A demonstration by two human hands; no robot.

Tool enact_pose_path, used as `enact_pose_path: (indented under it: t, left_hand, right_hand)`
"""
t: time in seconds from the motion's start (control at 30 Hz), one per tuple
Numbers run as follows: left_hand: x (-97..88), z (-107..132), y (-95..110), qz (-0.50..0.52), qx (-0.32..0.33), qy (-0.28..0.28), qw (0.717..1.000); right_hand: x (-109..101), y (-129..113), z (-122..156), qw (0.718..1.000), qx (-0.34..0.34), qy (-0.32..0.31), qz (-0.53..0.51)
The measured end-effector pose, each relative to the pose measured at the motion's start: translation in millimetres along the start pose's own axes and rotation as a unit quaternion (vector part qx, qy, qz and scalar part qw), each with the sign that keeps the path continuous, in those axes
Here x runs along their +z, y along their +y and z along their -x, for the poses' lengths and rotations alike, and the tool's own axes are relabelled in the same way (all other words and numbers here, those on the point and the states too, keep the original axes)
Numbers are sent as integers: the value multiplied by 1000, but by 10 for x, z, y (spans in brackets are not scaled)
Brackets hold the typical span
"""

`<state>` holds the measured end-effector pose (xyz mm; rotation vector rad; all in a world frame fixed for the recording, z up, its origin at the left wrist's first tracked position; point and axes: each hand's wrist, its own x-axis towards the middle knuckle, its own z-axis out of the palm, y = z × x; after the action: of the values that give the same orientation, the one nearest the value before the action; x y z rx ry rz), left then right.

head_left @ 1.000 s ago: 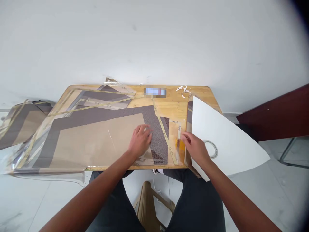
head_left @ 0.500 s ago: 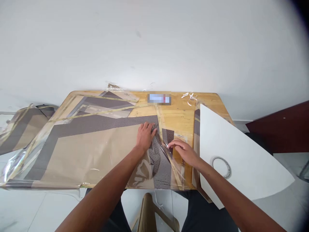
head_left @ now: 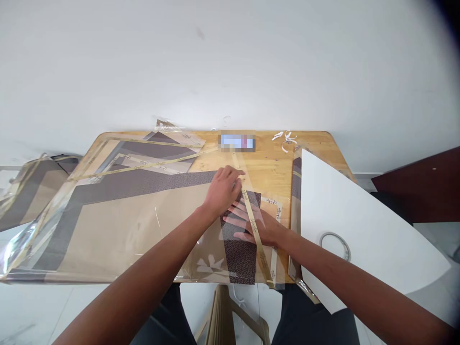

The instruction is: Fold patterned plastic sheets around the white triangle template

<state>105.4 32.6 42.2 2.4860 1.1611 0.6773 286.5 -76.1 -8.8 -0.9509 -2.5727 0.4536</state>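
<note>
A large beige and grey-brown patterned sheet [head_left: 143, 230] lies flat on the table, in a clear plastic bag with gold printed strips [head_left: 253, 223]. My left hand [head_left: 223, 190] is at the sheet's upper right corner, thumb and index finger closed on the bag's clear film beside the gold strip. Under the film, my right hand [head_left: 257, 225] rests with fingers spread and pointing left. Its fingers lie on the dark patterned band [head_left: 240, 263] at the sheet's right end. The film and strip cross over the back of this hand.
A white board [head_left: 355, 211] bearing a grey ring [head_left: 335, 245] overhangs the table's right side, on top of another packet. Smaller packets [head_left: 158, 148] lie at the back left. A blurred-out object [head_left: 237, 141] and white scraps [head_left: 285, 139] sit along the back edge of the wooden table [head_left: 273, 163].
My right hand has gone left under the film and its fingers have spread out flat. My left hand has risen slightly away from the sheet. The creased dark band now looks smoother.
</note>
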Motion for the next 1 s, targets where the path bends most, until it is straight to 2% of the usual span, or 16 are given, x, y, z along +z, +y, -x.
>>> enact_pose_path:
  t: [0.1,0.2,0.37,0.53,0.7,1.0]
  left_hand:
    - [113,-153,60,-64,127,-94,985]
    - [259,-193,75,-135,188,-148,962]
    - [378,-177,71,-166,190,-156,955]
    - [369,-195,140,-203,192,-170,945]
    - [363,-158,207,-231,176,-175,941]
    - [357,-150,290,-252,173,-191,933]
  right_hand:
    - [43,3,8,999,19,-28,1]
    - [53,5,0,999,32,-39,-4]
    - [66,19,-4,1000,22,-5,-10]
    - [94,41,16,1000,9,-28,4]
    - [99,19,19,1000,15,-9,0]
    - [40,-37,30,999,27,-33,8]
